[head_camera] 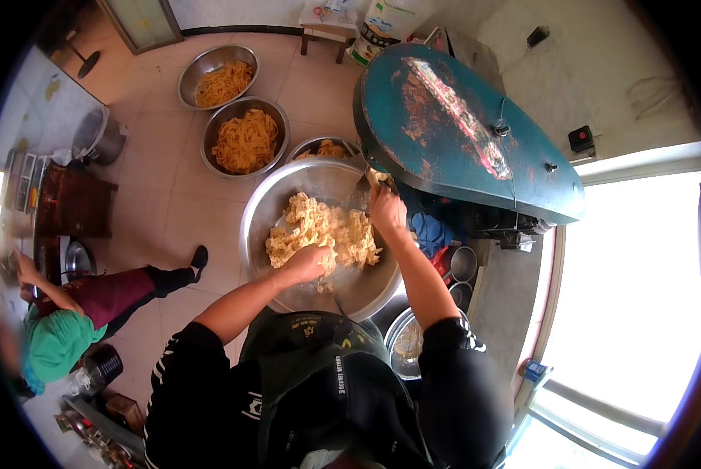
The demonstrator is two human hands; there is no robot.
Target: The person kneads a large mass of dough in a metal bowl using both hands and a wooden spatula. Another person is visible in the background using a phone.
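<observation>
A large metal basin (pixel 257 193) stands before me, holding crumbly yellowish dough (pixel 309 220). My left hand (pixel 308 262) is closed on some of this dough at the near side of the pile. At the basin's upper right rim, my right hand (pixel 387 206) grips a piece of dough (pixel 378 177) beside the underside of a machine with a worn green metal cover (pixel 444 117). What lies under the cover near that hand is partly hidden.
Beyond the basin are metal bowls of wide noodles (pixel 245 140), (pixel 224 82), and a third partly covered bowl (pixel 327 148). Pots (pixel 463 264) and a metal pan (pixel 406 346) lie at right. A person (pixel 92 299) in an apron stands at left by a cabinet (pixel 75 199).
</observation>
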